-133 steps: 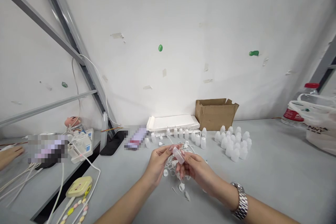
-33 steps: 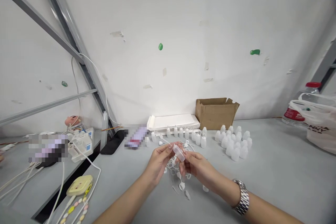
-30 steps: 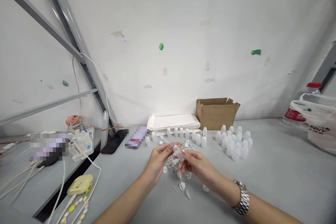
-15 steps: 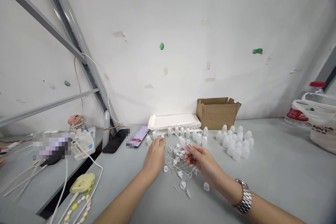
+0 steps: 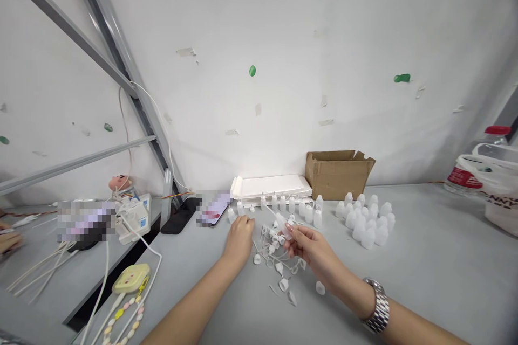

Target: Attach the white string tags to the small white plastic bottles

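Note:
My right hand [image 5: 309,248] pinches a small translucent dropper bottle [image 5: 285,228] between thumb and fingers, tilted above the loose parts. Its far end points up and left. My left hand [image 5: 239,240] is closed just left of the pile, its fingertips curled away from me, so what they hold, if anything, is hidden. Between and below the hands lies a pile of white caps with thin straps [image 5: 272,248]. One cap [image 5: 320,288] sits apart under my right wrist. Behind the hands stands a row of capped dropper bottles [image 5: 291,205].
Uncapped bottles [image 5: 367,221] stand grouped at right. A cardboard box [image 5: 340,175] and white flat packs [image 5: 271,186] rest against the wall. Phones [image 5: 216,209], cables and a yellow case [image 5: 131,278] lie left. Another person's hand [image 5: 8,241] shows at the left edge. A plastic tub [image 5: 499,188] stands far right.
The whole view has shifted slightly. My right hand keeps its hold on the dropper bottle, and my left hand stays closed beside the pile. More of the other person's hand shows at the left edge.

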Demonstrator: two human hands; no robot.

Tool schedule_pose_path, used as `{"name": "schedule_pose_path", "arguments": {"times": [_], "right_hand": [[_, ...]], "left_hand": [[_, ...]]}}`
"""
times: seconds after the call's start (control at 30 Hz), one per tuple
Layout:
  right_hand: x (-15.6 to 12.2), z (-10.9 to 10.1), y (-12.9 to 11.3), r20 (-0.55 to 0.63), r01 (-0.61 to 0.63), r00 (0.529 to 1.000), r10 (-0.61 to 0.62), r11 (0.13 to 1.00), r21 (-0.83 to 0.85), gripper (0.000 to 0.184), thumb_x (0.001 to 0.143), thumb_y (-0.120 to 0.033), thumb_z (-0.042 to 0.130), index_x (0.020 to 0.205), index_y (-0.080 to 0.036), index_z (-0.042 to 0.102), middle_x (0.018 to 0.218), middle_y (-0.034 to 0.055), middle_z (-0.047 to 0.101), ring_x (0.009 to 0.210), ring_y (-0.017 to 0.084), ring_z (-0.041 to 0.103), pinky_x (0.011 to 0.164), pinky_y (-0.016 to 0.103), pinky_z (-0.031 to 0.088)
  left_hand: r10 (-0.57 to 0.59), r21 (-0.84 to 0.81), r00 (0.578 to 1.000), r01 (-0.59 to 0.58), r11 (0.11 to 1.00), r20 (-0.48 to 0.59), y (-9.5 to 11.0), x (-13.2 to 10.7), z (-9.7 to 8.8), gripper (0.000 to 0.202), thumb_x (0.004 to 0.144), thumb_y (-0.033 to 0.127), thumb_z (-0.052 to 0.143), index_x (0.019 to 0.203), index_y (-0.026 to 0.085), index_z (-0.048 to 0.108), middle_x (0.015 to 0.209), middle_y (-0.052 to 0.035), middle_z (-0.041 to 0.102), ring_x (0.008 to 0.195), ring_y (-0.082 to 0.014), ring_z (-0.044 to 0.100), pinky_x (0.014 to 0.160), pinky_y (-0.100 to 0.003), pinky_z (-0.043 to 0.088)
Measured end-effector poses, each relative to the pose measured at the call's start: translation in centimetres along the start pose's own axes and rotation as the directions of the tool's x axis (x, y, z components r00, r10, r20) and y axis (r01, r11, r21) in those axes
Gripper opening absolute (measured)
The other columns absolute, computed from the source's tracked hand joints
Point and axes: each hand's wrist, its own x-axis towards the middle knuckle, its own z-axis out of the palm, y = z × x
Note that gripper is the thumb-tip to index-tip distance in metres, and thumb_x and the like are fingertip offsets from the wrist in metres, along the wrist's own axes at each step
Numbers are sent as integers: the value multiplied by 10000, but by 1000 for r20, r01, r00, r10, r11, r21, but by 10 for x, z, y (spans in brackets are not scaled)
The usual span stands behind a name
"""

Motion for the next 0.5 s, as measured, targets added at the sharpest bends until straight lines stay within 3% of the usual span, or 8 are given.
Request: {"name": "schedule_pose_path", "arguments": {"times": [0.2, 0.3, 0.33, 0.4, 0.5], "right_hand": [[1, -1, 2, 5, 15, 1000, -14, 1000, -26, 424, 606, -556, 677, 637, -151, 557, 589, 7, 591, 492, 103, 499, 551, 253, 394], [3, -3, 5, -30, 39, 999, -41, 997, -72, 433, 617, -561, 665, 697, -148, 562, 617, 2, 596, 485, 101, 504, 551, 256, 395], [4, -4, 6, -46, 52, 997, -56, 995, -89, 437, 618, -563, 662, 717, -149, 560, 628, 0, 597, 486, 102, 508, 550, 257, 396], [5, -5, 7, -80, 81, 993, -91, 989, -124, 450, 611, -573, 657, 743, -157, 547, 635, -8, 593, 482, 105, 513, 534, 255, 393], [6, -4, 11, -98, 112, 986, -133, 975, -192, 471, 603, -598, 643, 756, -171, 514, 631, -12, 587, 468, 112, 517, 467, 241, 369]], "left_hand": [[-38, -142, 996, 26, 989, -84, 0, 3, -4, 354, 769, 55, 384, 993, 178, 629, 888, -76, 575, 884, -201, 536, 822, -356, 431], [-103, -342, 987, 56, 938, -122, 7, 4, -12, 294, 783, 134, 438, 992, 188, 637, 941, -71, 566, 881, -175, 558, 792, -316, 467], [-163, -494, 980, 86, 865, -114, 11, 5, -16, 258, 770, 167, 481, 964, 184, 651, 947, -73, 570, 871, -174, 565, 776, -308, 476], [-280, -770, 960, 169, 616, -13, 18, 5, -24, 196, 702, 222, 598, 874, 171, 680, 951, -78, 599, 846, -179, 574, 775, -319, 479], [-340, -963, 922, 239, 121, 186, 29, 3, -34, 221, 614, 222, 700, 825, 156, 681, 898, -63, 651, 835, -165, 586, 844, -333, 451]]}}
